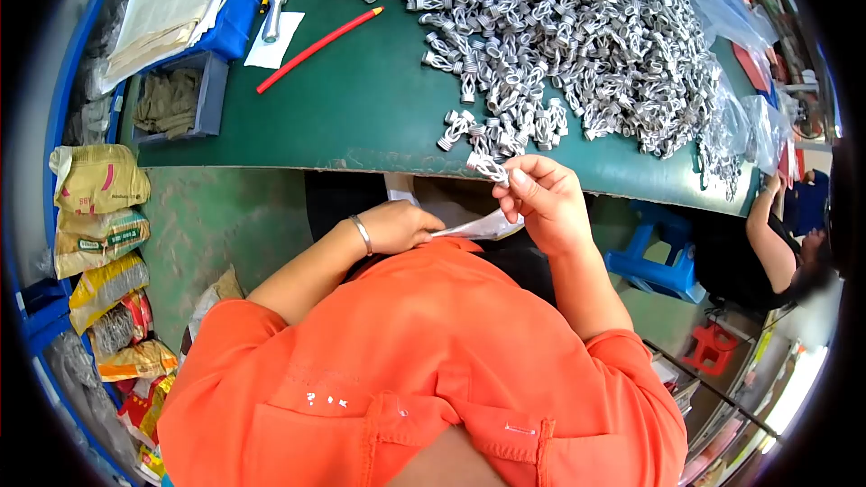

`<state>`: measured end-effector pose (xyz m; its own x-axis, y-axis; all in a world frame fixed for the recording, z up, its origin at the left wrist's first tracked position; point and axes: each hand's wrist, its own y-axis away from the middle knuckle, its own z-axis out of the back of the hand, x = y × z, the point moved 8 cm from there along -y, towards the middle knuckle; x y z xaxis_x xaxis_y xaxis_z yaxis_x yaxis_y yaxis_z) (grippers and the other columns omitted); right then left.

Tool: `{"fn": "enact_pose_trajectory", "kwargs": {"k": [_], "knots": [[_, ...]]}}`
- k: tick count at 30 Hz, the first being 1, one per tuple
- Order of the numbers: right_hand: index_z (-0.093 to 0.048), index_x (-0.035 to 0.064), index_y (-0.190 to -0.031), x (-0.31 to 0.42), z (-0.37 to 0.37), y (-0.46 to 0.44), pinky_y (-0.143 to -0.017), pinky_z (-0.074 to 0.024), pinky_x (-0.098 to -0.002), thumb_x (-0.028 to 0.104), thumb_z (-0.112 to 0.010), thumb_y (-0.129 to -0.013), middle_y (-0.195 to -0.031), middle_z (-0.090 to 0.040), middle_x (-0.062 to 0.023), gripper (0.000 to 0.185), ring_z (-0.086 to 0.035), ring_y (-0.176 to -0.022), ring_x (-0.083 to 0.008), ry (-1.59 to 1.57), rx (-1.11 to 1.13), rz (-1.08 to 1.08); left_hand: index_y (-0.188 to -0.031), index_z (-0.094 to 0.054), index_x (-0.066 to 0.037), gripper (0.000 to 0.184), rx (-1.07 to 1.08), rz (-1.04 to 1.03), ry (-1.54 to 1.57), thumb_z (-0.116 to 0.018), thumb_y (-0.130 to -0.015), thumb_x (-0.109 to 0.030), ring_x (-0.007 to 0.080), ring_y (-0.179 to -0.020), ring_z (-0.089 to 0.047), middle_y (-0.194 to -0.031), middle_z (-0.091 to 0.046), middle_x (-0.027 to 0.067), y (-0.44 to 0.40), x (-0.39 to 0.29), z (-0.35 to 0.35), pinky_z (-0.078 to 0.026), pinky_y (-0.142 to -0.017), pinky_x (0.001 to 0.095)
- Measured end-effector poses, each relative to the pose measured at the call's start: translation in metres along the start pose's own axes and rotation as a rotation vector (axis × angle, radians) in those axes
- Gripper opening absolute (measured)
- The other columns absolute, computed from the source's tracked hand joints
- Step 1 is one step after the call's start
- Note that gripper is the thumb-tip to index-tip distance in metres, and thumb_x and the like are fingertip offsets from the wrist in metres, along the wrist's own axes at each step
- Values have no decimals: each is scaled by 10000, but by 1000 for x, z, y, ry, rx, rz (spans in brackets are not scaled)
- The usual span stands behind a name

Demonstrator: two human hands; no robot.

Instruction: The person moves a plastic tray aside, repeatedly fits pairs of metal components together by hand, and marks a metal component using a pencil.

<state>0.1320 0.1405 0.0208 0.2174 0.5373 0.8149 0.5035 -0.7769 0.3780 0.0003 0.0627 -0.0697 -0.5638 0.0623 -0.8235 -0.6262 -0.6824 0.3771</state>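
My right hand is closed in a pinch at the table's front edge. Between thumb and fingertips it holds a small grey looped part with a ribbed, cap-like end. Just beyond it spreads a large pile of similar looped parts, with a few loose ones along the near side. My left hand, with a metal bangle at the wrist, is low in front of my body. Its fingers are closed at the edge of a white bag on my lap, whose inside is mostly hidden.
On the green table lie a red pencil, a metal tool and a grey bin of gloves. Clear plastic bags lie right. Another person's arm is at the far right, near a blue stool. Sacks line the left.
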Motion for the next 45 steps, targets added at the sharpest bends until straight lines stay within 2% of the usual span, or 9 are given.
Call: {"fn": "enact_pose_trajectory", "kwargs": {"k": [6,9,11,14,22,25,27,33,45], "knots": [[-614,-31,-997,-9,-8,-1,-604,-524,-270,9,-581,-884,-884,-660,-145,124,-637,-697,-176,-116,140,88,-1078,-659,-115,247,-104,19,-17,-616,-838,-158,329,-805,-626,-877,-659,161,8,0,-1,-493,-730,397],[-601,-40,-972,-7,-11,1,-642,-532,-301,-22,-622,-838,-951,-638,-172,137,-630,-773,-201,-1,120,217,-1014,-678,-91,228,-346,-88,40,-663,-788,-112,309,-790,-617,-836,-645,137,16,2,-1,-486,-726,382],[-599,-53,-951,6,-13,7,-727,-559,-300,-141,-603,-794,-1047,-609,-186,181,-626,-877,-196,90,187,495,-943,-686,-61,195,-447,-102,114,-694,-748,-71,285,-785,-612,-817,-632,114,18,6,-6,-481,-720,361],[-516,-23,-998,3,-4,15,-812,-528,-297,-162,-609,-778,-1046,-599,-179,276,-606,-965,-194,141,139,531,-907,-687,-44,167,-521,-119,111,-699,-742,-63,272,-777,-614,-815,-635,109,17,6,-18,-479,-706,350],[-486,7,-994,10,1,41,-783,-518,-288,-136,-647,-762,-1039,-611,-180,316,-626,-920,-202,386,62,789,-889,-679,-25,158,-502,-95,63,-703,-736,-55,280,-770,-614,-822,-645,113,11,2,-21,-487,-692,350],[-598,-5,-898,29,-26,47,-726,-492,-328,-64,-723,-680,-1006,-623,-151,258,-611,-868,-276,956,174,933,-878,-664,-37,141,-471,-67,57,-685,-758,-108,287,-788,-606,-822,-640,102,11,-4,-19,-479,-716,359],[-605,-4,-932,26,-24,43,-711,-482,-350,-46,-723,-673,-968,-611,-138,287,-586,-840,-304,1019,146,994,-891,-668,-47,144,-492,-78,55,-685,-761,-109,287,-788,-606,-824,-641,99,11,-5,-19,-477,-715,360],[-579,3,-972,52,-15,19,-745,-443,-386,-5,-697,-711,-956,-555,-151,286,-532,-842,-331,1348,-301,1005,-952,-684,-91,176,-475,-129,-31,-682,-776,-81,279,-740,-594,-791,-612,97,17,-4,-20,-471,-692,352],[-597,45,-945,46,-2,24,-720,-429,-374,62,-723,-690,-910,-606,-89,285,-556,-832,-284,1288,-287,1024,-936,-659,-21,160,-380,-148,20,-674,-802,-108,268,-863,-610,-922,-626,111,13,-26,-5,-486,-757,338]]}}
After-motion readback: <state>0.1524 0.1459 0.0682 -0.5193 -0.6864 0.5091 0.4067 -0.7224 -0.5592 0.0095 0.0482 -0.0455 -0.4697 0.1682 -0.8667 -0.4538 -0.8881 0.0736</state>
